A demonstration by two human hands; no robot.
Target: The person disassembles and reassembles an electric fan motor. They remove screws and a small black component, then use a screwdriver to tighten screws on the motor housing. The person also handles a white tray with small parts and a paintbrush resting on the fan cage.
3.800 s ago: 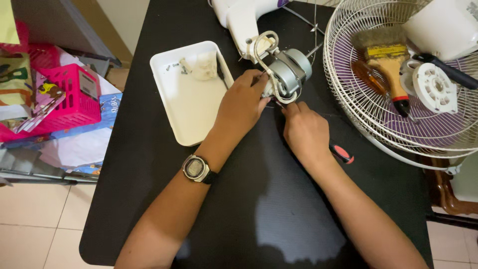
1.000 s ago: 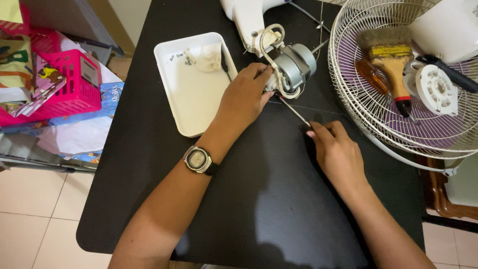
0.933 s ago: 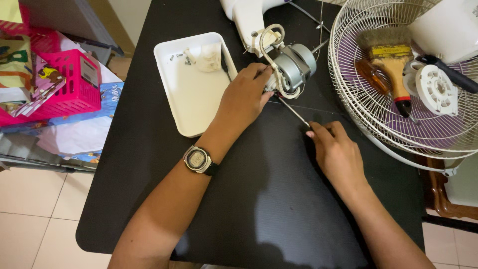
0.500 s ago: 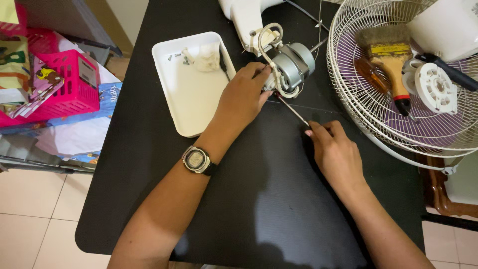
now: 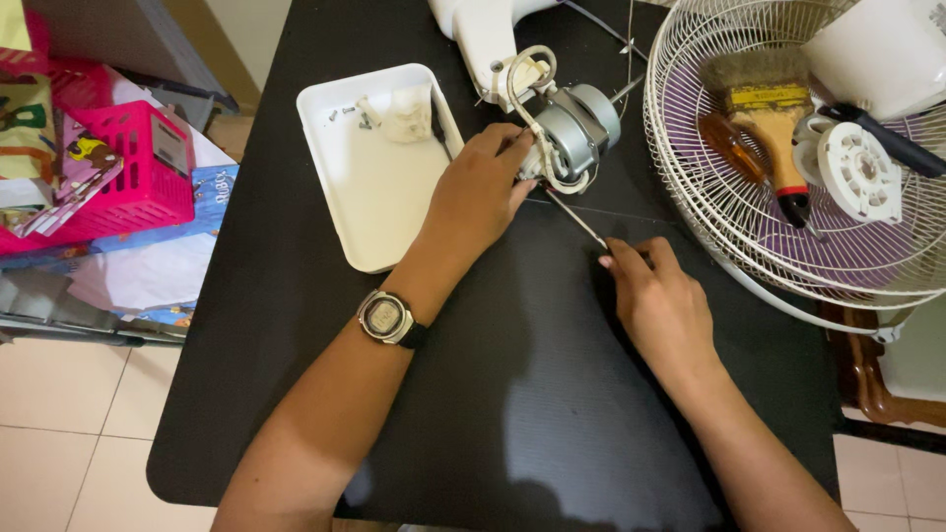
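Left hand [image 5: 480,192] gripping grey fan motor [image 5: 576,128] on black table [image 5: 552,414], right hand [image 5: 658,300] closed on thin screwdriver [image 5: 576,217] angled toward motor, white tray [image 5: 370,222] just left.

The right hand [image 5: 658,303] hid the screwdriver's handle, the fan guard [image 5: 690,177] ran off the right edge, and the tray's [image 5: 365,197] small bits were too tiny to identify.

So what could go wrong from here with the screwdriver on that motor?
The left hand steadies the motor right beside the screwdriver tip; a slip by the right hand could jab its fingers. Any screw that comes loose could drop onto the black table rather than into the white tray. The shaft also looks angled, so it might cam out.
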